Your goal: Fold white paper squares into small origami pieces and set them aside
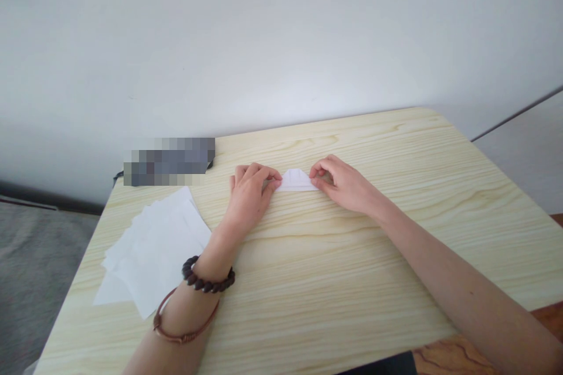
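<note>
A small piece of folded white paper point(295, 179) lies on the light wooden table, with a straight strip along its near edge and a raised middle part that narrows away from me. My left hand point(251, 194) pinches its left end between thumb and index finger. At the opposite end, my right hand point(339, 181) pinches the paper the same way, its other fingers curled. The fingertips cover both ends of the paper. Dark beads and a thin brown band circle my left wrist and forearm.
Fanned white sheets point(153, 246) lie on the table point(334, 304) beside my left forearm. A pixelated dark object point(171, 161) sits at the back left corner. The wall point(281, 41) rises behind the table. A black edge point(382, 365) shows at the bottom.
</note>
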Tool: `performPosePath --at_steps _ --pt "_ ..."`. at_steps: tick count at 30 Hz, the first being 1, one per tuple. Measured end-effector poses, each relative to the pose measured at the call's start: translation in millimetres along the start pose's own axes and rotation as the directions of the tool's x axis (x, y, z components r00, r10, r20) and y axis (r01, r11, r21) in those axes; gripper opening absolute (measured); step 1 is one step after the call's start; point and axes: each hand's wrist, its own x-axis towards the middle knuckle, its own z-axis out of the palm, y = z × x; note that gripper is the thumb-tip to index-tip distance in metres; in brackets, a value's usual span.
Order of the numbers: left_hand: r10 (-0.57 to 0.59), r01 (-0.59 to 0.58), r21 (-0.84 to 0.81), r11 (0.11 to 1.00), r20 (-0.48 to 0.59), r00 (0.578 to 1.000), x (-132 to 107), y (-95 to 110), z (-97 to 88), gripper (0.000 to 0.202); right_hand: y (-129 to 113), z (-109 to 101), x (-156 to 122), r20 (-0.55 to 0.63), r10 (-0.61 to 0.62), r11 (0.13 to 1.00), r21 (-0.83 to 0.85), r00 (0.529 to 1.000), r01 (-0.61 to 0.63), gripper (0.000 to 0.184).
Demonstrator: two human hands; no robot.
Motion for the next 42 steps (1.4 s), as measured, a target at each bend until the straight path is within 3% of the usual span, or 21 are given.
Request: performPosePath --at_steps 3,6,9,14,31,36,42 --pt "0.053 -0.054 0.015 0.998 0.025 0.998 0 1 -2.0 0.02 3 -3 3 0.08 0.028 0.996 0.08 0.996 -0.035 0.011" --pt "0.215 -0.215 -0.007 0.977 0.035 0.976 0 -2 -1.3 0.028 5 -5 5 0.103 0.019 0.992 0.121 0.994 -0.031 0.016" --pt "0.343 -0.343 -0.009 0.939 0.047 0.938 1 -7 -0.5 0.034 6 -5 3 0.085 -0.045 0.992 0.12 0.995 0.034 0.022" --pt "0.41 -0.414 0.025 0.91 0.081 0.908 3 -11 -2.4 0.041 12 -2 -4 0.045 -0.209 0.978 0.033 0.977 0.208 0.038" --pt "0.383 -0.398 0.107 0.911 0.139 0.913 2 -12 -2.9 0.059 16 7 -14 0.004 -0.372 0.879 -0.319 0.928 0.354 0.056" --pt "0.357 -0.373 0.106 0.922 0.148 0.922 0 -8 -4.6 0.059 11 10 -20 -0.06 -0.462 0.845 -0.334 0.885 0.418 0.045" --pt "0.357 -0.372 0.116 0.921 0.128 0.925 -2 -7 -4.8 0.057 4 12 -21 -0.082 -0.437 0.859 -0.333 0.896 0.388 0.039"
